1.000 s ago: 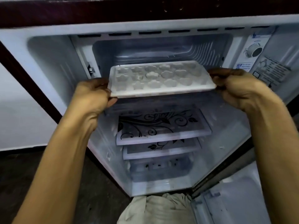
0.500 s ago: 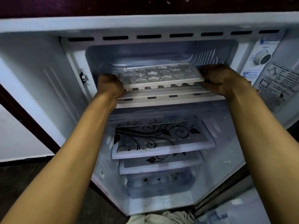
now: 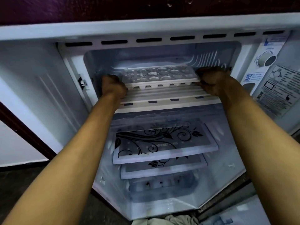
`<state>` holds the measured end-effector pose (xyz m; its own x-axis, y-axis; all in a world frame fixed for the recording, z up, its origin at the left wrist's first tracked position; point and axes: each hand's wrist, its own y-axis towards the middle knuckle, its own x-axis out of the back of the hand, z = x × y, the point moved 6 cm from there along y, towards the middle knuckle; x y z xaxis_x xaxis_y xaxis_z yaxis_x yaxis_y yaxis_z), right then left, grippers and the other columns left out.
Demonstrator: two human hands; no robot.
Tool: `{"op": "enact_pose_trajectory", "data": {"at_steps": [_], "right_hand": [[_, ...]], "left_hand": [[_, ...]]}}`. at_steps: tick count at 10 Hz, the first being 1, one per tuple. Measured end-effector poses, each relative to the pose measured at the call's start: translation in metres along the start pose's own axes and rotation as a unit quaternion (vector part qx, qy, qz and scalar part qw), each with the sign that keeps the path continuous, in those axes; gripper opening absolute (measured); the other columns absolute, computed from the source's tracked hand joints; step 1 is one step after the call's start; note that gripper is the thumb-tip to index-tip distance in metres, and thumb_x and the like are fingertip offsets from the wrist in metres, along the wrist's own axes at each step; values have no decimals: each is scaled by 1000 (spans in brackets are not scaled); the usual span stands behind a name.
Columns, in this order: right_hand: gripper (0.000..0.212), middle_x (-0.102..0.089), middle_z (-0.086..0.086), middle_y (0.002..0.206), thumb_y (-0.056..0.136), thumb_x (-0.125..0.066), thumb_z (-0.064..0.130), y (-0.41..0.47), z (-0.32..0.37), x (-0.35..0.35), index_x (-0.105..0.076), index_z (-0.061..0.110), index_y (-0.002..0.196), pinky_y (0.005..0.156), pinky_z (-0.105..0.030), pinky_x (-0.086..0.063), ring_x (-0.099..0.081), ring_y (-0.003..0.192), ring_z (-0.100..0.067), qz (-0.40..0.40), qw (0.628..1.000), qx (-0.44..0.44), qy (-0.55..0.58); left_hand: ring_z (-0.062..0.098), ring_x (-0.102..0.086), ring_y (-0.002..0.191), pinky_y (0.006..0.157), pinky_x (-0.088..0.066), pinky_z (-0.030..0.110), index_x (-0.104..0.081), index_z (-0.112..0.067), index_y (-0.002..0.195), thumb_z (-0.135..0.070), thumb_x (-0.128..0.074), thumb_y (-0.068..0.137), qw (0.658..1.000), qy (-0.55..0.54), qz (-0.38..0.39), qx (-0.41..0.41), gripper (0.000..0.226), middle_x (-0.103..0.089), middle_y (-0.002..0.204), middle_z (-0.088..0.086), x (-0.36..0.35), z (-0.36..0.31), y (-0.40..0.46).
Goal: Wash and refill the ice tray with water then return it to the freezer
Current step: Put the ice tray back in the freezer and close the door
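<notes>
The white ice tray (image 3: 159, 75), with flower-shaped cells, lies level inside the freezer compartment (image 3: 100, 65) at the top of the open fridge. It sits just above the compartment's ribbed floor. My left hand (image 3: 113, 86) grips the tray's left end. My right hand (image 3: 212, 79) grips its right end. Both wrists are inside the freezer opening. The fingers are hidden under the tray's edges.
Below the freezer are two glass shelves (image 3: 165, 148) with a black floral print and a drawer (image 3: 162, 184) at the bottom. A thermostat dial (image 3: 266, 60) and labels are on the right wall. A cloth (image 3: 170, 220) lies on the floor in front.
Both hands have carried the tray from in front of the fridge up and back into the freezer compartment. It is now lower, close to the compartment floor.
</notes>
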<state>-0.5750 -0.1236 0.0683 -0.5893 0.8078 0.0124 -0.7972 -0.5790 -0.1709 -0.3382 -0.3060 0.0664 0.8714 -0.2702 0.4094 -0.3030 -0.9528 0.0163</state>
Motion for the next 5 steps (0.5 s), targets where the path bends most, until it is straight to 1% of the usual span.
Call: {"op": "enact_pose_trajectory", "data": {"at_steps": [1,2,3,4,5], "right_hand": [[18,-65,-16,110,94,-50,-1,1,-2,5,-62,2,107,81,-36,-58,-64,87,-23,-30,998,18,-49],[19,-63,-13,102,91,-50,0,-10,-1,16,-62,8,103,85,-40,-53,-62,90,-27,-96,989,68,-91],[24,-63,-7,94,87,-47,-4,-40,3,22,-62,15,90,82,-38,-49,-60,94,-27,-111,981,123,-96],[36,-63,-9,108,87,-45,-11,-83,3,23,-61,6,115,71,-30,-48,-58,83,-17,-80,979,141,-125],[40,-58,-7,122,92,-42,-7,-139,6,25,-55,5,128,68,-15,-51,-60,92,-19,-68,974,161,-145]], "left_hand": [[35,-56,116,95,-49,43,-53,6,122,-4,-48,91,999,-14,-40,14,33,-59,121,20,5,0,-15],[30,-54,116,96,-43,31,-53,2,122,-5,-44,92,995,-4,-97,-12,32,-58,123,19,14,-3,-31],[26,-52,92,64,-38,11,-57,-4,86,2,-39,92,992,-31,-111,-58,19,-59,86,12,23,-15,-54],[34,-55,107,70,-35,16,-55,6,111,-2,-42,93,993,-13,-86,-76,24,-61,113,24,34,-24,-86],[33,-54,115,78,-43,23,-42,5,134,-8,-41,96,995,-3,-52,-82,40,-50,136,21,45,-31,-124]]}}
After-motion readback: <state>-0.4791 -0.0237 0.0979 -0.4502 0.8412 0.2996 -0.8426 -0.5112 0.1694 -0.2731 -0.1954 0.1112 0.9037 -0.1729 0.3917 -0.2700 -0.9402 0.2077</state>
